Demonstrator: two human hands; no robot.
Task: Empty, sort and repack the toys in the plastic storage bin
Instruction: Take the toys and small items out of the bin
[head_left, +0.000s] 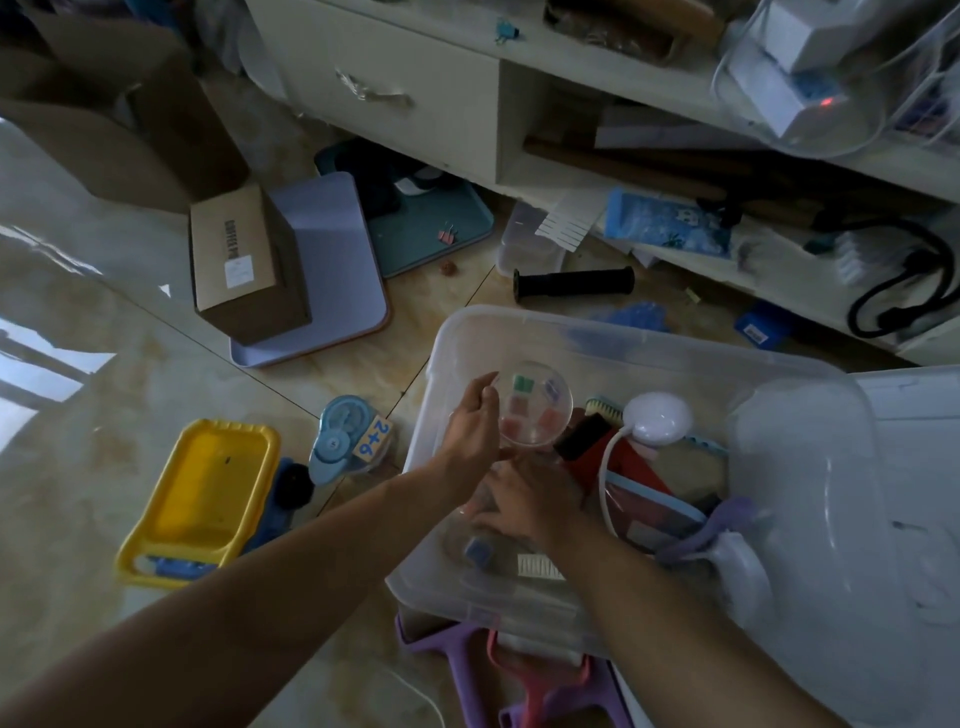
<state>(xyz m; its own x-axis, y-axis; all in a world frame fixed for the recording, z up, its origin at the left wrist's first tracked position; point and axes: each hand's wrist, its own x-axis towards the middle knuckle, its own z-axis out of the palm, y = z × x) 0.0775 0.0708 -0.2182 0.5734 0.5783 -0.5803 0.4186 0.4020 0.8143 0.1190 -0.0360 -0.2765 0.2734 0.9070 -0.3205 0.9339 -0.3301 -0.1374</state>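
Note:
A clear plastic storage bin (613, 332) stands on the floor in front of me. My left hand (470, 431) holds a clear round container (535, 405) with small coloured blocks inside, above the bin's left part. Lower in the bin, my right hand (524, 501) reaches down onto another clear container (480, 545) with a blue block in it; its fingers curl over it. A white round lamp (657, 418) with a cord, a red-and-black item (602, 447) and a zip pouch (654, 512) lie in the bin.
On the floor left of the bin lie a yellow toy tray (200, 499) and a blue number toy (348, 436). Farther back are a cardboard box (244, 260) on a lilac lid (332, 270), a black handle grip (574, 283) and a cluttered white shelf unit (467, 88). Purple and pink tools (519, 680) lie under the bin's near edge.

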